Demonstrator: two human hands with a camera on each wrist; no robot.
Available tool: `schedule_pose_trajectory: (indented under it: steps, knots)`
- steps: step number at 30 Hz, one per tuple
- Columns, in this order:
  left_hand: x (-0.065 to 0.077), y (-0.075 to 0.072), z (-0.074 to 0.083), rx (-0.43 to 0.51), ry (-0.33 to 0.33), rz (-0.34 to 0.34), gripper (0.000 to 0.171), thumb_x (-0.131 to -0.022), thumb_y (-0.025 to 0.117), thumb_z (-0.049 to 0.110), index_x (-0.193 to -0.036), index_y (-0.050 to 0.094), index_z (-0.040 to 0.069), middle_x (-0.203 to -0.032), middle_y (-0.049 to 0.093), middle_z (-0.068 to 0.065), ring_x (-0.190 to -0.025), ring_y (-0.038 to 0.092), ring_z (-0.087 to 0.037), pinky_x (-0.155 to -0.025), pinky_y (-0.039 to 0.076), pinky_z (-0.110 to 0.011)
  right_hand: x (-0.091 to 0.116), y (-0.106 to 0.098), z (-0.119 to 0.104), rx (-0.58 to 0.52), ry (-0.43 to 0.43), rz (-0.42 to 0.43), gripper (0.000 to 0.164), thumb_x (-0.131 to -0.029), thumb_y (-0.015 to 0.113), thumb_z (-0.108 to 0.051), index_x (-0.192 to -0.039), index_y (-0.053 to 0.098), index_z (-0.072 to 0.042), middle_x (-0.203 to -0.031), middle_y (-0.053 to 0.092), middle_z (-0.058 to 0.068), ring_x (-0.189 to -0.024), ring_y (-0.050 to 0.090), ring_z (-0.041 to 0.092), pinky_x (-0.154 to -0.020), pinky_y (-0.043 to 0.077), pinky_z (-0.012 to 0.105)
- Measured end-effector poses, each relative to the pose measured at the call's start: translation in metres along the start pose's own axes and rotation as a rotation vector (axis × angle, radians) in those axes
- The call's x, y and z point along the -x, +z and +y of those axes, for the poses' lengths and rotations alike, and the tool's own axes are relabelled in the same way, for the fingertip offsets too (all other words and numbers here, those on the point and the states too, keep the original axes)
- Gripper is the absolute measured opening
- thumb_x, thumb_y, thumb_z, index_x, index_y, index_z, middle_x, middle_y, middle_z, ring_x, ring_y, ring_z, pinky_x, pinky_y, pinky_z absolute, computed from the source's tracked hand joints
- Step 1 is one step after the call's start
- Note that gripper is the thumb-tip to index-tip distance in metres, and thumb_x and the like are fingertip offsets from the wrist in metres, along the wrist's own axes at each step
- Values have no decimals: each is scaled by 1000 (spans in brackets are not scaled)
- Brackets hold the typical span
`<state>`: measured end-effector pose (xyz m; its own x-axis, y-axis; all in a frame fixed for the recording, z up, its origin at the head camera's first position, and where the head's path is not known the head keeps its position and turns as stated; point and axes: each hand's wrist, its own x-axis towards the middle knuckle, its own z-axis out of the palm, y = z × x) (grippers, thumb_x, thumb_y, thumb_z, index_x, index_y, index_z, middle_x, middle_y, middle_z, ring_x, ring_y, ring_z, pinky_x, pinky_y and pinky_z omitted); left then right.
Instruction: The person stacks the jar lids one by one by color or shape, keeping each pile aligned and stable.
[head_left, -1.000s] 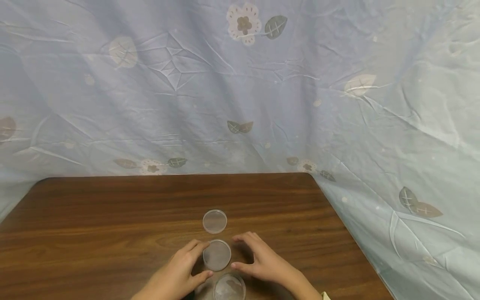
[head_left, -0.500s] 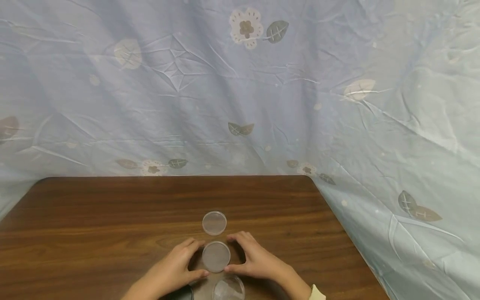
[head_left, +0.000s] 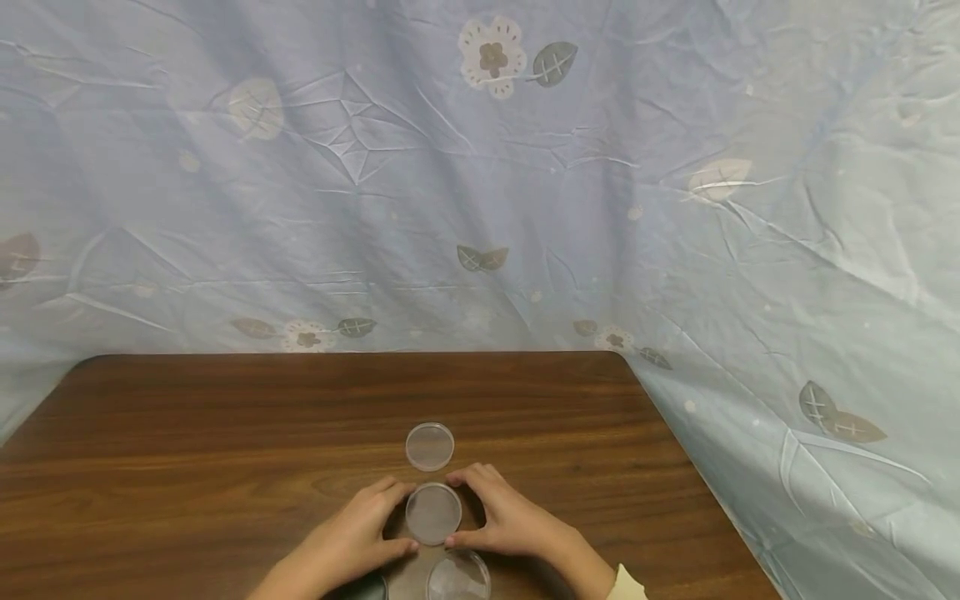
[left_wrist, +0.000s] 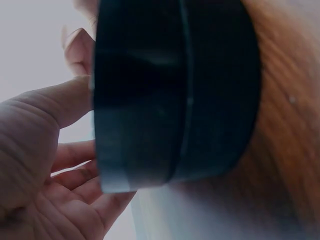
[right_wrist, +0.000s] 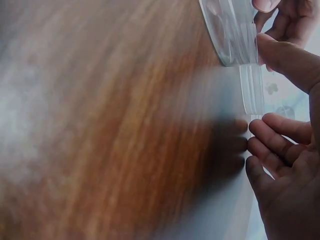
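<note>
A clear round petri dish [head_left: 433, 514] lies on the brown wooden table, the middle one of three in a column. My left hand [head_left: 360, 525] curves along its left side, fingertips and thumb at or close to the rim. On the other side my right hand [head_left: 517, 517] lies the same way, thumb by the near right rim. Whether the fingertips touch the dish I cannot tell. A smaller-looking clear dish [head_left: 430, 447] lies beyond, and another clear dish [head_left: 458, 577] sits nearer, cut by the frame. Stacked clear edges [right_wrist: 251, 87] show beside my right fingers.
A dark round container [left_wrist: 175, 95] fills much of the left wrist view; in the head view its dark edge [head_left: 367, 587] shows beneath my left forearm. The wooden table [head_left: 187, 433] reaches to a flower-patterned cloth [head_left: 420, 200] behind and at the right.
My right hand has moved left, closer to the middle dish. My left hand has shifted slightly. The dark edge under the left forearm shows more. The middle dish has hardly moved.
</note>
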<state>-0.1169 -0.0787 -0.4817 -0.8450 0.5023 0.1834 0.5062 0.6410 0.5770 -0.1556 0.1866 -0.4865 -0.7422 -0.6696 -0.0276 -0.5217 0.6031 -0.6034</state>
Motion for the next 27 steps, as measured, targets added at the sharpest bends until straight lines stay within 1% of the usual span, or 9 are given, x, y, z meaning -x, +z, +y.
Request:
schedule_pose_trajectory:
  steps: [4,8,16,21,27]
  knots:
    - [-2,1,0,2,3,-9,65,-81,91,28,-133,65,-1,-126,69,-11,-110,71,-27,-94,61,-47,-1,0,-1,13,1,-2,76,-88,82,-48,-146,51,-12,-145,56,0,-137,49,17,-120,47,43]
    - [-3,2,-1,11,5,-16,67,-81,91,29,-133,64,-3,-126,69,-12,-109,71,-28,-92,62,-46,-3,0,-2,27,-1,1,74,-88,83,-47,-145,52,-13,-144,56,-1,-136,50,16,-118,48,41]
    - [-5,4,0,0,11,-5,64,-80,91,23,-132,65,-4,-124,70,-12,-105,72,-25,-89,63,-42,-4,0,-4,24,-1,-3,73,-89,83,-46,-147,52,-14,-144,57,-2,-135,50,14,-117,49,39]
    - [-7,4,1,16,9,-11,63,-80,91,22,-131,65,-5,-122,70,-12,-103,72,-26,-86,63,-42,-4,1,-5,28,-2,-6,72,-89,82,-45,-147,52,-14,-144,57,-2,-135,50,15,-118,48,39]
    - [-7,5,3,3,-1,0,58,-80,91,18,-128,66,-4,-119,70,-11,-101,71,-23,-85,62,-40,-5,1,-5,32,-10,-5,70,-89,82,-44,-145,53,-13,-142,58,-2,-134,50,14,-117,48,38]
